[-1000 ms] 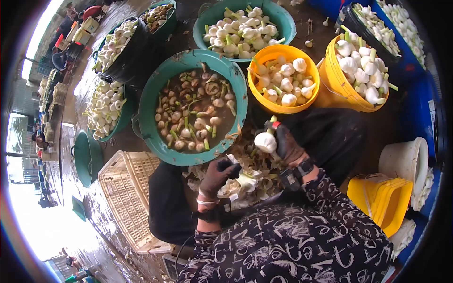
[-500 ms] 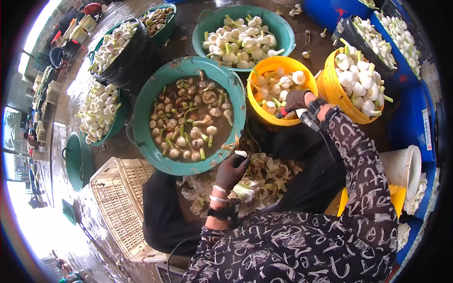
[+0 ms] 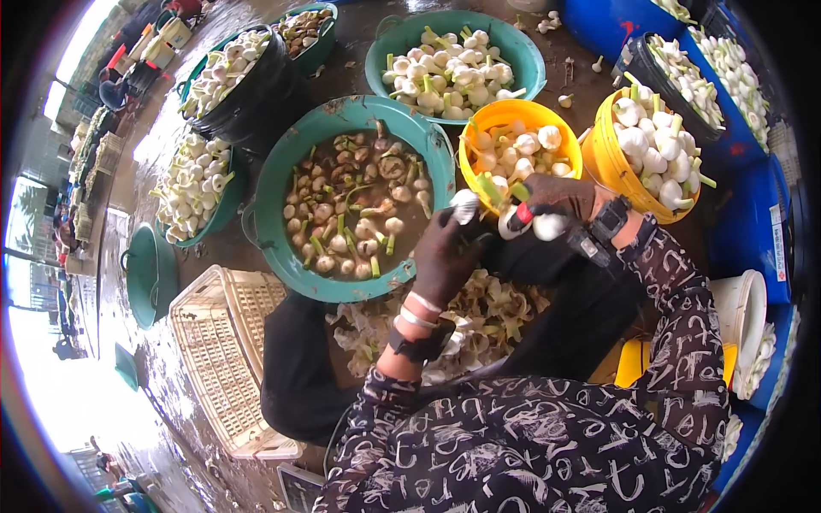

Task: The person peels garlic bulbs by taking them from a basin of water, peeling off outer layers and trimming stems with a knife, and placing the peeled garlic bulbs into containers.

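My left hand, in a dark glove, is closed around a white garlic bulb held up at the fingertips. Just to its right, my gloved right hand is closed on a small red-and-white tool; its exact kind is unclear. A rounded white piece shows below those fingers. Both hands are in front of a yellow bucket of garlic bulbs. Behind my left hand is a green basin with unpeeled garlic in murky water. Loose peelings lie between my legs.
Another yellow bucket of garlic stands to the right. A green tub of white bulbs is at the back. On the left are a cream plastic crate, an upright green basin and a black tub of garlic. Blue bins line the right.
My left hand has risen and moved right from above the peelings, carrying the garlic bulb. My right hand has drawn back from the yellow bucket, and the hands are now close together.
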A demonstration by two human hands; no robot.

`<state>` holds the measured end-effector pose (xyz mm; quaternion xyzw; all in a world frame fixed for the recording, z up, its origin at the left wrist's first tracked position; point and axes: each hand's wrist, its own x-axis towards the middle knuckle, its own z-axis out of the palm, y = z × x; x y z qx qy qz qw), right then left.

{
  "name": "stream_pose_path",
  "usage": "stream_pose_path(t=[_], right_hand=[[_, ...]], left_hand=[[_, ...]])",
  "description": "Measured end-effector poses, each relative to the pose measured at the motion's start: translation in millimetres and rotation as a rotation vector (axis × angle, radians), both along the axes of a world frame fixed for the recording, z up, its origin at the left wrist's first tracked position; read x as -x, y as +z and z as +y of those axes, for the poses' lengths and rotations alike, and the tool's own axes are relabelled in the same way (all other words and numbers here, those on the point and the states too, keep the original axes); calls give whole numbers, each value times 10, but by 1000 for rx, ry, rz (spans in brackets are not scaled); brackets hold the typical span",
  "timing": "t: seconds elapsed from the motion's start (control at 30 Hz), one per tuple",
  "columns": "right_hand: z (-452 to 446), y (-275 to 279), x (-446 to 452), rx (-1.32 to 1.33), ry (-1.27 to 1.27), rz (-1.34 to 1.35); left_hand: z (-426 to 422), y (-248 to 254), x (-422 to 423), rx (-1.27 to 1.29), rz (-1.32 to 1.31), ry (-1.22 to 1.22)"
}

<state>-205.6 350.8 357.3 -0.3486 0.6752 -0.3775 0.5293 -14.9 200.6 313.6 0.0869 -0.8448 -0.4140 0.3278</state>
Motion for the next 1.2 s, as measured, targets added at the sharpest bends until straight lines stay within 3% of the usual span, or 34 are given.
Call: stream_pose_path(t=[0.03, 0.07, 0.13, 0.2, 0.27, 0.3, 0.33, 0.37, 0.4, 0.53, 0.57, 0.6, 0.67, 0.7, 0.77, 0.83, 0.9, 0.93, 1.07, 1.13, 1.2], right_hand=[[-45, -34, -88, -240, 106, 228], [-101, 26, -251, -75, 114, 165], [-143, -147, -370, -177, 193, 236], [-182, -36, -573, -255, 264, 318], [-176, -36, -649, -389, 325, 106], [-180, 76, -668, -433, 361, 131], [-159, 21, -645, -305, 420, 245], [-186, 48, -602, -363, 439, 353], [-229, 100, -536, -420, 464, 456], [-577, 283, 160, -365, 302, 957], [-702, 406, 392, -167, 296, 1073], [-845, 484, 620, -161, 242, 1377], [-1174, 682, 897, -157, -76, 1522], [-1250, 647, 1040, -159, -70, 1529], [-1382, 462, 1242, 131, -266, 1955], [-1439, 188, 1042, 103, -259, 1602], [-1408, -62, 559, 281, -211, 987], [-1346, -163, 276, 249, -179, 764], [-1154, -547, -565, -2, -113, 482], [-991, -669, -909, 25, -105, 273], [-562, -739, -1448, 186, -217, -2]], left_hand=[[36, 38, 5, 73, -130, -60], [56, 54, -2, 145, -262, -118], [58, -48, -78, 254, -339, -156], [50, -234, -245, -19, -142, -100], [-144, -174, -508, -226, -386, 114], [-348, -525, -702, -221, -418, 281], [-545, -712, -933, -249, -805, 161], [-557, -655, -1109, -77, -1010, -38], [-573, -563, -1141, 65, -1411, -298], [-856, -741, -1071, -102, -1147, 70], [-972, -914, -938, -94, -994, 151], [-1111, -1077, -769, -24, -1007, 187], [-1246, -1215, -368, 5, -1268, 278], [-1353, -1570, -232, 18, -1289, 227], [-1432, -1941, -56, -8, -1333, 210], [-1416, -2222, 16, -143, -1246, 292], [-1372, -2334, -16, -185, -1191, 285], [-1363, -2364, -58, -212, -1132, 286], [-1260, -1807, -237, -131, -1114, 345], [-1312, -1854, -292, -30, -1109, 330], [-1341, -1713, -147, 183, -932, 207]])
